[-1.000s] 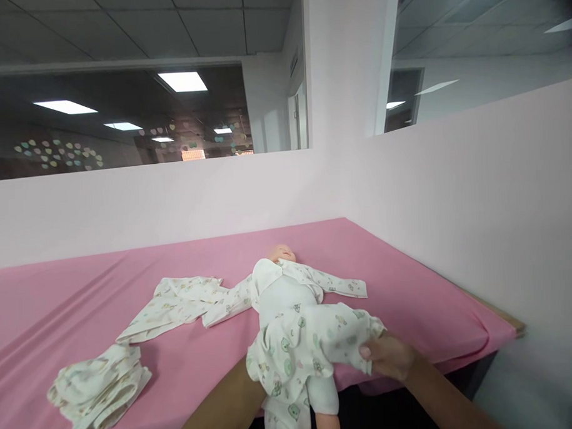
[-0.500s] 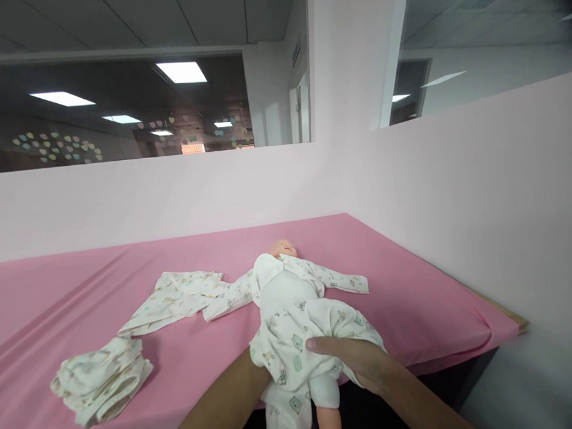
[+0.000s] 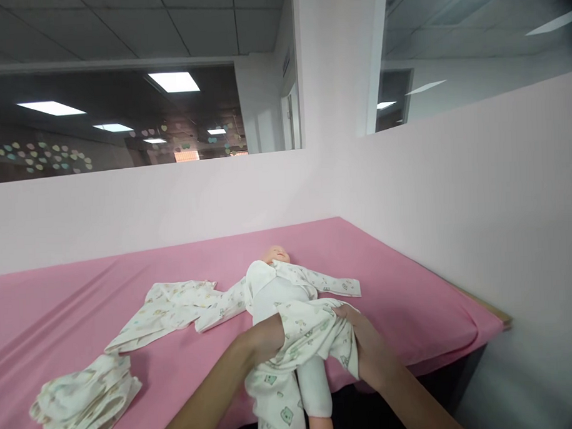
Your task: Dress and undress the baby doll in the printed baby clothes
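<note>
A baby doll point(image 3: 280, 293) lies on its back, head away from me, wearing a white bodysuit and an opened patterned jacket point(image 3: 333, 283). White baby pants point(image 3: 311, 329) printed with green figures are bunched over its hips and one leg. The other leg point(image 3: 315, 398) shows bare below the white cloth. My left hand point(image 3: 268, 339) reaches inside the pants from the left, its fingers hidden by the fabric. With thumb and fingers closed, my right hand point(image 3: 368, 346) grips the pants' right side.
Left of the doll, a patterned baby garment point(image 3: 165, 309) is spread flat. Nearer me lies a folded patterned cloth point(image 3: 88, 400). The pink-covered table point(image 3: 175, 259) meets white walls behind and at right, and its front edge runs beneath the doll's legs.
My left hand has come up from beneath the pants and is now inside them. My right hand has risen and pulls the cloth up and right, uncovering more leg. The view has shifted slightly.
</note>
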The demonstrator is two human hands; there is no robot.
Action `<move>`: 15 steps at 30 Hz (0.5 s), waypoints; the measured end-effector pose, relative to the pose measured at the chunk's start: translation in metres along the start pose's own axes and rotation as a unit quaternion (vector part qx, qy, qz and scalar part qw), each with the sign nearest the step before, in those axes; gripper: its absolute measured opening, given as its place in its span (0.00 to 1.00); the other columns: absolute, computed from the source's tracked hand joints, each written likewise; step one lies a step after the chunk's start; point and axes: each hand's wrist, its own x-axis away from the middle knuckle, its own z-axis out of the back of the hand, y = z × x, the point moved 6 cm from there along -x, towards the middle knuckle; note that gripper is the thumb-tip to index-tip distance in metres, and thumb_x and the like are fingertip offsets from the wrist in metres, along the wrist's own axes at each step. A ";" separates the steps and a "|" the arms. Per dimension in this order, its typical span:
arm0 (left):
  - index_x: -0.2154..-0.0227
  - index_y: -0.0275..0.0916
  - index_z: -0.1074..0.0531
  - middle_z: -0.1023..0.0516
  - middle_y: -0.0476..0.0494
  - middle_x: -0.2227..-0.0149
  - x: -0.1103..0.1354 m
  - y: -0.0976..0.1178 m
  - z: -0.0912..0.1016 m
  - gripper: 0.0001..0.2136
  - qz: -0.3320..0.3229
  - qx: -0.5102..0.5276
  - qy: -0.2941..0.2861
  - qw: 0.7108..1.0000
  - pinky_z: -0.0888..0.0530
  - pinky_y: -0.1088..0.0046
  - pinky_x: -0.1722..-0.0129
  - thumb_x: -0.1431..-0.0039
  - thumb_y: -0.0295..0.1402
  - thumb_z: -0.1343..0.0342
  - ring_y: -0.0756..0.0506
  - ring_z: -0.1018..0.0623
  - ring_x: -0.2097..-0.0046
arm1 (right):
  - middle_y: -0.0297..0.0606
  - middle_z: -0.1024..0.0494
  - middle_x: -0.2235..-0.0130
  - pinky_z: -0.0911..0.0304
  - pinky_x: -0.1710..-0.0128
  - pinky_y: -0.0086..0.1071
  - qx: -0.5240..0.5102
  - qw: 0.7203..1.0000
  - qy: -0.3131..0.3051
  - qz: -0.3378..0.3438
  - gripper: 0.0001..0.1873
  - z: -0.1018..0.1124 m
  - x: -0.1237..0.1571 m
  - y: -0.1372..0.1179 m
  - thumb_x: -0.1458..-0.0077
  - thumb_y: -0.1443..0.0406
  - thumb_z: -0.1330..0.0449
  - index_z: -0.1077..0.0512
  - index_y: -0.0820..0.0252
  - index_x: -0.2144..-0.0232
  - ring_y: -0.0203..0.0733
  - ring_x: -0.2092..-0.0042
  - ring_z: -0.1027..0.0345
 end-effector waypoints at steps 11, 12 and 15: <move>0.78 0.39 0.45 0.44 0.55 0.78 0.039 0.027 0.007 0.09 -0.097 -0.212 0.149 0.961 0.46 0.75 0.75 0.45 0.28 0.53 0.53 0.44 0.75 | 0.44 0.19 0.61 0.32 0.53 0.43 -0.083 0.984 -0.111 -0.114 0.24 -0.042 0.016 0.036 0.47 0.53 0.40 0.29 0.62 0.53 0.51 0.54 0.26; 0.79 0.39 0.46 0.43 0.54 0.77 0.038 0.031 0.004 0.09 -0.109 -0.282 0.169 0.938 0.45 0.75 0.74 0.45 0.26 0.55 0.52 0.43 0.74 | 0.45 0.19 0.60 0.32 0.53 0.43 -0.103 0.980 -0.120 -0.119 0.24 -0.047 0.018 0.037 0.47 0.54 0.40 0.29 0.64 0.52 0.51 0.54 0.26; 0.78 0.39 0.43 0.36 0.49 0.73 0.035 0.039 -0.007 0.08 -0.136 -0.491 0.221 0.832 0.43 0.72 0.71 0.47 0.22 0.58 0.49 0.38 0.70 | 0.44 0.19 0.62 0.31 0.55 0.40 -0.157 0.973 -0.106 -0.134 0.22 -0.053 0.019 0.040 0.49 0.58 0.37 0.29 0.65 0.53 0.49 0.56 0.25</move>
